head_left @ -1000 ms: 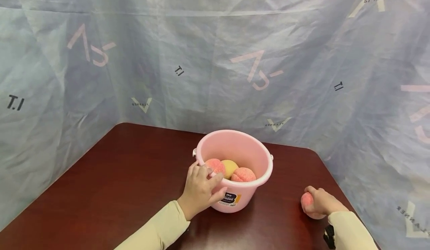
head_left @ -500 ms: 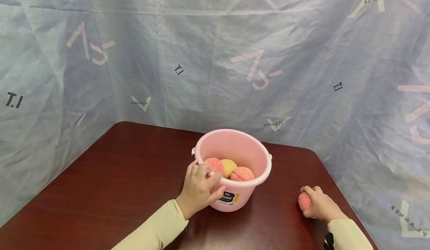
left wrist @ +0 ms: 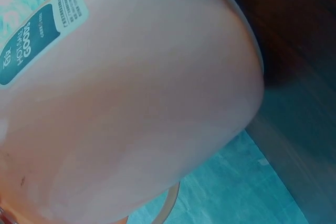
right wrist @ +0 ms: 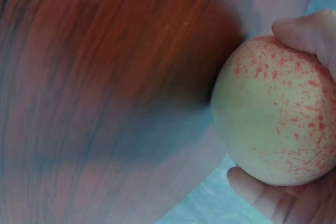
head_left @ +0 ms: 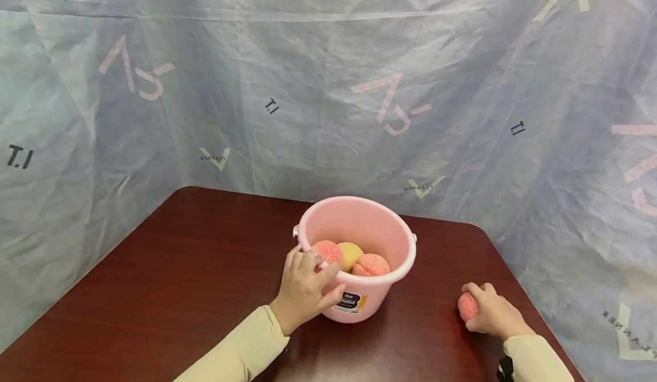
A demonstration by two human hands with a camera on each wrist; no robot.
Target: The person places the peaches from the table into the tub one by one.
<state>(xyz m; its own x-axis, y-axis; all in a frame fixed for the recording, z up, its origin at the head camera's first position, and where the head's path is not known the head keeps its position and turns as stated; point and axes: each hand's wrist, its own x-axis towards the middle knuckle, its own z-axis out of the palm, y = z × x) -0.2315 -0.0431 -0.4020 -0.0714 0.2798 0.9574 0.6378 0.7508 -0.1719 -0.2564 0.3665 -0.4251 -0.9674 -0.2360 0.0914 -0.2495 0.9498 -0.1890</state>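
A pink plastic bucket [head_left: 354, 296] stands on the table with its open top tilted toward me. Inside lie two pink-red peaches, one at the left [head_left: 328, 252] and one at the right [head_left: 372, 265], with a yellow fruit [head_left: 350, 255] between them. My left hand [head_left: 304, 285] holds the bucket's near-left rim, fingers over the edge and thumb outside. In the left wrist view the bucket's wall [left wrist: 147, 93] fills most of the frame. Off to the right, my right hand [head_left: 495, 313] grips another peach [right wrist: 273, 114], pale with red speckles, close to the tabletop.
The dark red-brown table [head_left: 169, 268] ends near my right forearm. A grey-blue printed cloth [head_left: 308, 85] hangs behind it and along both sides. White handle joints [head_left: 296, 231] stick out from the bucket's rim.
My right hand has shifted around its peach, so less of the fruit shows beneath the palm than a second ago. The left hand and bucket have stayed in place.
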